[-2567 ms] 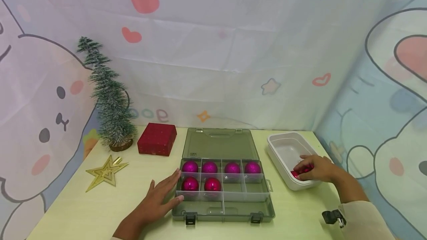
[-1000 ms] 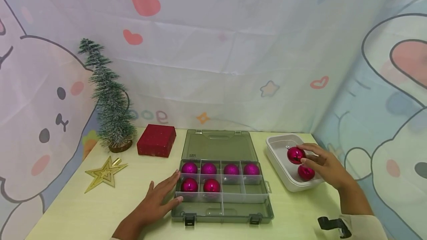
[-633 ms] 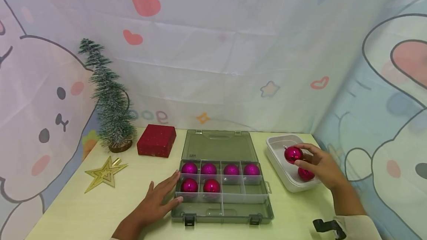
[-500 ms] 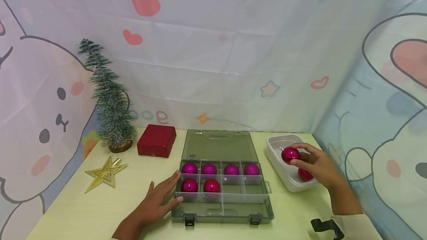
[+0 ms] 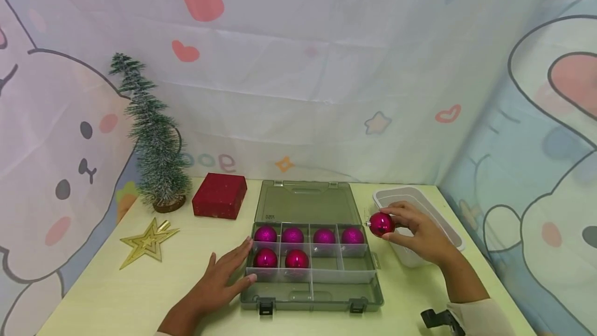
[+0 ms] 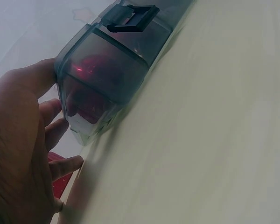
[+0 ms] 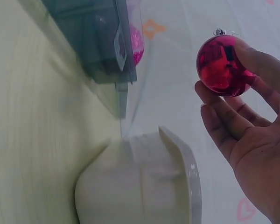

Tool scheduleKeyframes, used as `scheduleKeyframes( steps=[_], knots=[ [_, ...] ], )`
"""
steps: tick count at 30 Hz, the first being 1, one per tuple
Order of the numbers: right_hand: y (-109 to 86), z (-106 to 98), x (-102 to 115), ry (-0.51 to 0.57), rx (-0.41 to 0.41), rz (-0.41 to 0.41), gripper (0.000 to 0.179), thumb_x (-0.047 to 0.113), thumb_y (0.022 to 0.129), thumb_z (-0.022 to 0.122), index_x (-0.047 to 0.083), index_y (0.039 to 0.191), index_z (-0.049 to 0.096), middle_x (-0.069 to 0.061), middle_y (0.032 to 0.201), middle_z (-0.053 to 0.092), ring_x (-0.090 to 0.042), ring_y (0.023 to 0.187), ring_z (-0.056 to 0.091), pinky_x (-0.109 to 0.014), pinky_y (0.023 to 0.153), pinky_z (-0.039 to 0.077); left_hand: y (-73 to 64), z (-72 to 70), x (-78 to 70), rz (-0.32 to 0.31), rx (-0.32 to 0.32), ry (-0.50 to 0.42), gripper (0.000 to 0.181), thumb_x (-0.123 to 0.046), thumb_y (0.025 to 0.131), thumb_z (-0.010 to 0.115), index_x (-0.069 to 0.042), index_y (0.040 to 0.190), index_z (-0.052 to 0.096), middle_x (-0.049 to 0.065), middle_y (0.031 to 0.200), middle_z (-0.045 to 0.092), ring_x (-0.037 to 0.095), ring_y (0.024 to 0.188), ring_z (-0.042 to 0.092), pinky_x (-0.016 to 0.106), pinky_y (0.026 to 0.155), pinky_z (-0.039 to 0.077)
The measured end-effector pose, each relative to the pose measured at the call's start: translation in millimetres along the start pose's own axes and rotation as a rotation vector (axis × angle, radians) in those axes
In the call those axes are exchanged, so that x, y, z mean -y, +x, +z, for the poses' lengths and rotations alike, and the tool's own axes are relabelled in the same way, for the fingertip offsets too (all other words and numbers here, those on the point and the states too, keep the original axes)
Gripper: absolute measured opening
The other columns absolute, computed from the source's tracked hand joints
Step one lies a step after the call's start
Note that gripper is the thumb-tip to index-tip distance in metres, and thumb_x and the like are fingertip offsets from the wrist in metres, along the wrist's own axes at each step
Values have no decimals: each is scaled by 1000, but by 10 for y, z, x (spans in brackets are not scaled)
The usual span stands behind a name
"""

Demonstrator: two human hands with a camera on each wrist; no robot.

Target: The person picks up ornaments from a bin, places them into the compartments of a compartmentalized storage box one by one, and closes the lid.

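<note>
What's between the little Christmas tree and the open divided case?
A red box sits between the tree and the case, with a strip of bare tabletop beside the case. The head view shows this.

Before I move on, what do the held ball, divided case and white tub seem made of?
Held ball: probably plastic, possibly glass, glossy; it throws back sharp reflections.
Divided case: likely rigid plastic, smoky, see-through; a ball inside shows through its wall.
White tub: likely moulded plastic, opaque, with a sheen along its rim.
</note>
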State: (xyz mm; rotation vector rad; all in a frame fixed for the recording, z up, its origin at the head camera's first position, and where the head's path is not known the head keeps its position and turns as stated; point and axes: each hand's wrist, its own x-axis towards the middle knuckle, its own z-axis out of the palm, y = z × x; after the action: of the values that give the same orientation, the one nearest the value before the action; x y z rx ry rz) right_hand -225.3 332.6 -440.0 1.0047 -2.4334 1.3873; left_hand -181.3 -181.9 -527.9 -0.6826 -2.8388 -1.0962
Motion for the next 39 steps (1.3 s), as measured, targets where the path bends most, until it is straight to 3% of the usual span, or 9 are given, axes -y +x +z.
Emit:
scheduleKeyframes(
  steps=[6,11,21,27,33,39],
  knots=[
    [65,162,64,37,33,28,59,-4,95,80,0,150,60,-23,138,64,-4,114,75,-20,96,62,6,-17,-11,-7,6,-20,78,-50,106,66,-22,173,35,2,180,34,40,166,33,94,118,3],
    [119,293,110,26,32,80,53,1,95,83,4,144,63,-21,134,70,-4,111,75,-19,96,61,1,-30,-25,-9,7,-19,78,-49,106,66,-20,173,35,4,180,34,41,165,34,94,118,3],
    [196,579,148,-36,51,8,48,9,95,85,11,140,70,-10,134,67,-6,115,71,-26,101,62,3,-36,-44,-23,14,-31,79,-49,106,66,-21,173,35,4,180,33,41,166,33,93,118,2],
    [184,728,179,-123,35,21,50,15,96,85,11,144,70,-6,135,72,-7,116,69,-32,101,63,-4,-35,-50,-23,12,-31,79,-49,106,67,-21,172,36,4,180,34,42,165,34,93,119,2],
    [203,853,268,-139,33,79,53,25,96,86,15,145,68,-6,140,72,-16,122,72,-43,100,65,1,-31,-49,-19,5,-7,79,-50,106,66,-21,172,36,4,180,35,41,165,35,93,119,3],
    [200,966,271,-169,49,66,50,23,94,88,14,140,70,-3,138,73,-25,127,71,-44,103,64,-10,-26,-53,-8,-2,-10,78,-48,106,67,-20,172,37,4,179,36,41,165,35,94,118,4]
  ],
)
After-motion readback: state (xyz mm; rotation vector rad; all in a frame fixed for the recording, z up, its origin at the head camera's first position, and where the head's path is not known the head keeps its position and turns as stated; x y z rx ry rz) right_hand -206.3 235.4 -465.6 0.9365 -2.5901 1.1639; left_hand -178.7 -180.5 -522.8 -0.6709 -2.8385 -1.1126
